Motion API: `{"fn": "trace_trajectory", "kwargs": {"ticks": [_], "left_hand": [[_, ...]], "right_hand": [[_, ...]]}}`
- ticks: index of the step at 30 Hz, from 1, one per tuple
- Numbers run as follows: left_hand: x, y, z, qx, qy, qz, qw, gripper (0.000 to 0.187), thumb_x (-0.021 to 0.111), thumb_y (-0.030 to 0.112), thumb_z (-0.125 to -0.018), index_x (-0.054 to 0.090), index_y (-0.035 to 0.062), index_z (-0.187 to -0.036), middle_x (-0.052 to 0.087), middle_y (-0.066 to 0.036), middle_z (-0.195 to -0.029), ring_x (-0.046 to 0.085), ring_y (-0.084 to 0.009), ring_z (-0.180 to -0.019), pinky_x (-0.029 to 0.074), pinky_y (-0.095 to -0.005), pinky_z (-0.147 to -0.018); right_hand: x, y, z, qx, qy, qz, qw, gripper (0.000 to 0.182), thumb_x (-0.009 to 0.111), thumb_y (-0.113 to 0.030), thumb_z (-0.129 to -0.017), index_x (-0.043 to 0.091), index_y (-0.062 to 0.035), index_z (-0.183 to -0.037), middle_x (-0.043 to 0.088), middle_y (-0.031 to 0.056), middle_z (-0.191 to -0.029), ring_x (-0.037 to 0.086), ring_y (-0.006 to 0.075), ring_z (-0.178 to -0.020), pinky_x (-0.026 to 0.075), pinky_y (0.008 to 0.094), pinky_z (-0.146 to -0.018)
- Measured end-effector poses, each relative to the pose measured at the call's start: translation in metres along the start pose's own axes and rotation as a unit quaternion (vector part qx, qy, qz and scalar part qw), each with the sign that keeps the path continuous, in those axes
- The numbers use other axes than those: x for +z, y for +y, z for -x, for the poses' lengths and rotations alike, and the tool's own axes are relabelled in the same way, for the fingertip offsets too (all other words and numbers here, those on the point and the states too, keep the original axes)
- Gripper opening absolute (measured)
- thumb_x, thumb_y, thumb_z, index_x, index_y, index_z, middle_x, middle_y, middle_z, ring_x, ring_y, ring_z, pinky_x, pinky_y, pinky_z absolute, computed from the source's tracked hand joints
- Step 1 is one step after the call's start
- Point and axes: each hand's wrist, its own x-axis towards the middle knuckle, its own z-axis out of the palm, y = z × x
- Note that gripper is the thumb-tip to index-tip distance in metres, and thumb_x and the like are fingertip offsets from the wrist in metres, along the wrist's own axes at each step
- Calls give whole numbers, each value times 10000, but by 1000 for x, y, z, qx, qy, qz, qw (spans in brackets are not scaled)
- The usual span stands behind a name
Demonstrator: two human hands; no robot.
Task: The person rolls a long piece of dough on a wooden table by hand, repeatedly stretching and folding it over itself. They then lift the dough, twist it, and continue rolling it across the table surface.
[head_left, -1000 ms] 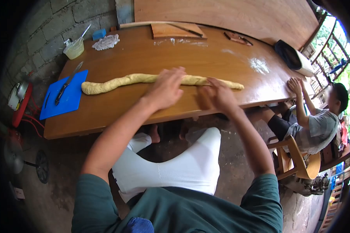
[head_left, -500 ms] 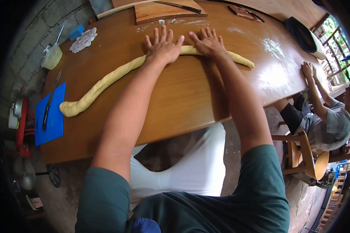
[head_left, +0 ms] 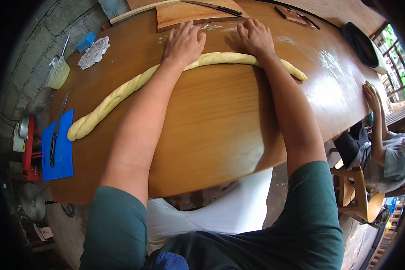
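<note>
A long pale-yellow dough rope [head_left: 126, 90] curves across the brown wooden table [head_left: 202, 130], its thick, twisted left end beside a blue mat. My left hand [head_left: 184, 44] is over the far side of the rope, left of the middle, with its fingers apart and slightly bent. Farther right, my right hand [head_left: 257, 39] lies at the rope's far edge, fingers bent and a little apart. Neither hand is wrapped round the dough. Both wrists cross above the rope and hide parts of it.
Knives lie on the blue mat [head_left: 65, 153] and the wooden board [head_left: 202, 13]. At the left are a tub [head_left: 58, 74], a crumpled cloth [head_left: 94, 52] and a blue block [head_left: 86, 41]. A seated person [head_left: 382, 153] rests their hands on the table's right edge.
Both hands have moved slightly away from me, past the rope, and farther apart, with fingers more bent. The rope has rolled, and its twist shows more. The view has shifted a little.
</note>
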Motion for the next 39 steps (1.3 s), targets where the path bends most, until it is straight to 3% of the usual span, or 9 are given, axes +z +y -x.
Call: {"fn": "trace_trajectory", "kwargs": {"ticks": [3, 6, 11, 17, 21, 22, 26, 33, 39], "left_hand": [[-22, 16, 32, 1, -109, 60, 992, 687, 349, 555, -1115, 454, 106, -1625, 325, -119, -1756, 281, -317, -1629, 195, -528, -1328], [-50, 34, 68, 21, -153, 28, 988, 699, 305, 560, -1126, 380, 131, -1672, 295, -91, -1772, 262, -295, -1638, 205, -523, -1329], [-87, 51, 131, 13, -207, 58, 977, 755, 289, 576, -1127, 323, 67, -1683, 273, -119, -1775, 257, -311, -1636, 234, -486, -1329], [-176, 58, 243, 144, -157, 62, 975, 749, 517, 503, -1086, 393, 3, -1630, 383, -174, -1713, 356, -340, -1587, 246, -470, -1323], [-208, 75, 277, 206, -149, 76, 964, 755, 576, 475, -1072, 387, 8, -1634, 356, -172, -1726, 329, -337, -1599, 207, -494, -1338], [-216, 84, 277, 214, -218, 69, 950, 788, 491, 518, -1105, 284, 25, -1684, 253, -155, -1773, 241, -311, -1639, 149, -508, -1349], [-176, 75, 248, 129, -332, 39, 934, 790, 222, 589, -1149, 66, 85, -1738, 48, -84, -1825, 53, -250, -1680, 38, -514, -1352], [-107, 42, 153, -6, -218, 62, 974, 829, 190, 655, -1121, 120, 106, -1738, 99, -75, -1820, 71, -260, -1679, 10, -512, -1351], [-60, 31, 60, -120, -288, 13, 950, 881, 105, 752, -1072, 194, 183, -1738, 79, -46, -1825, 40, -272, -1682, -41, -593, -1325]], "right_hand": [[-23, -16, 32, 16, -85, 15, 996, 587, 420, -572, -1089, 632, -79, -1327, 650, 171, -1390, 591, 342, -1357, 386, 537, -1186], [-61, -45, 63, 32, -270, 47, 961, 768, 282, -683, -1099, 402, -148, -1637, 291, 88, -1767, 209, 287, -1652, 144, 582, -1336], [-104, -73, 130, 18, -277, 52, 959, 825, 265, -704, -1094, 346, -129, -1679, 297, 97, -1768, 256, 302, -1637, 170, 565, -1331], [-167, -103, 229, -70, -223, 64, 970, 951, 316, -730, -1075, 326, 27, -1651, 266, 219, -1756, 272, 346, -1628, 175, 518, -1333], [-237, -183, 242, -76, -348, 172, 918, 834, 471, -494, -1111, 223, 81, -1660, 247, 276, -1742, 243, 357, -1636, 183, 516, -1334], [-224, -188, 248, -125, -330, 134, 926, 793, 510, -390, -1106, 209, 93, -1658, 248, 284, -1738, 244, 354, -1636, 181, 513, -1337], [-164, -194, 243, -9, -278, -13, 960, 819, 351, -537, -1129, 212, 59, -1673, 250, 264, -1747, 238, 347, -1640, 152, 541, -1335], [-100, -146, 134, 103, -293, -19, 950, 981, 215, -723, -1078, 196, 43, -1690, 180, 198, -1787, 93, 304, -1676, 43, 513, -1353], [-51, -120, 58, 157, -288, 17, 945, 1012, 216, -757, -1053, 141, 9, -1710, 88, 169, -1808, -2, 292, -1682, -24, 503, -1349]]}}
